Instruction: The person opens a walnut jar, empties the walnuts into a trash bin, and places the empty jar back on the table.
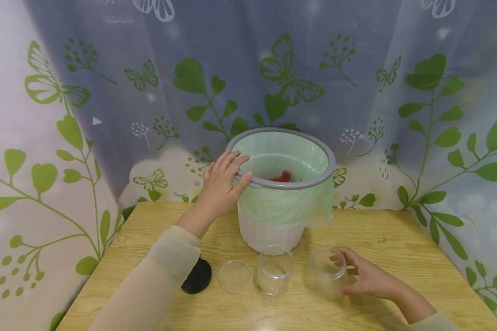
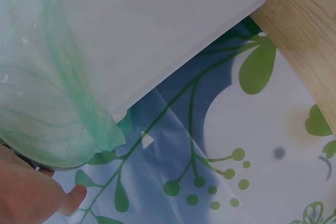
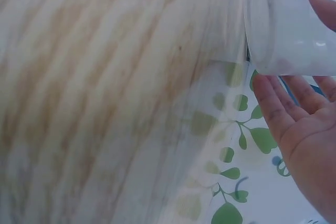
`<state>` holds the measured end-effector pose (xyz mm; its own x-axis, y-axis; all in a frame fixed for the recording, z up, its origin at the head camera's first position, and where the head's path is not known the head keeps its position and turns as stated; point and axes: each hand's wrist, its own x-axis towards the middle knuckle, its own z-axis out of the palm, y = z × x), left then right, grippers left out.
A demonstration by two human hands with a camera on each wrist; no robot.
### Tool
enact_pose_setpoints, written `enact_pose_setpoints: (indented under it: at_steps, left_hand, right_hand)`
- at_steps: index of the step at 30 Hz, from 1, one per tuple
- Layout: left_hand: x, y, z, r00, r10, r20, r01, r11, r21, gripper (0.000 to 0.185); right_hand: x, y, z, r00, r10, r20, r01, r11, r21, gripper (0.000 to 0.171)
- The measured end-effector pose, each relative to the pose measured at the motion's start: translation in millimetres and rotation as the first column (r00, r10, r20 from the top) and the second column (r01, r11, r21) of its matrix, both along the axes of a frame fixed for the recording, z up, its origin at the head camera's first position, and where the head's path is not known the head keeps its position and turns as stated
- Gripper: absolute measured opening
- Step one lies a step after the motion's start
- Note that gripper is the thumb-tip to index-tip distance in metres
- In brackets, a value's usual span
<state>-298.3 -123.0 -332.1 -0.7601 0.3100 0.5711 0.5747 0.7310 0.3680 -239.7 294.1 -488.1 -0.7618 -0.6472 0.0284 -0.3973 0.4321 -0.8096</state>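
A white bin (image 1: 269, 230) with a grey rim (image 1: 314, 181) and a green bag liner (image 1: 286, 202) stands at the back of the wooden table (image 1: 397, 239). Something red (image 1: 282, 176) lies inside it. My left hand (image 1: 237, 168) grips the rim on its left side, fingers over the top and thumb on the outside. In the left wrist view, the bin wall (image 2: 157, 24), the bag (image 2: 47, 103) and part of that hand (image 2: 31, 192) show. My right hand (image 1: 340, 275) holds a clear cup (image 1: 325, 266) on the table, thumb and fingers on either side. The right wrist view shows this cup (image 3: 289, 30) in the hand (image 3: 304, 129).
A second clear cup (image 1: 274, 272) stands in front of the bin. A clear round lid (image 1: 234, 276) and a black round object (image 1: 197, 277) lie to its left. A leaf-print curtain (image 1: 87, 115) hangs behind and beside the table.
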Motion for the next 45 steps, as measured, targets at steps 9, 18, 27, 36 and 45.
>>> enact_pose_setpoints:
  at_steps: [9, 18, 27, 36, 45]
  left_hand:
    - [0.9, 0, 1.3, 1.000, 0.000, 0.003, 0.001, 1.000, -0.001, 0.082]
    - [1.6, 0, 1.1, 1.000, 0.005, 0.011, -0.005, 1.000, -0.006, 0.079]
    - [0.3, 0, 0.0, 1.000, -0.010, -0.010, 0.010, 1.000, 0.004, 0.077]
    - [0.3, -1, -0.4, 1.000, -0.002, -0.004, 0.002, 1.000, -0.003, 0.078]
    - [-0.2, 0, 0.3, 1.000, 0.000, -0.001, 0.000, 1.000, -0.002, 0.079]
  right_hand:
    - [-2.3, -5, 0.1, 0.999, 0.031, 0.012, -0.031, 0.999, -0.036, 0.083]
    - [-2.1, -7, 0.1, 0.998, 0.036, 0.056, -0.034, 0.999, -0.038, 0.082]
    - [-2.0, -12, 4.6, 0.998, 0.034, 0.056, -0.032, 0.999, -0.024, 0.083]
    - [-2.4, -15, 4.9, 0.997, 0.043, 0.068, -0.041, 0.999, -0.032, 0.084]
    - [-3.9, -16, 3.2, 0.994, 0.059, 0.091, -0.054, 0.997, -0.059, 0.085]
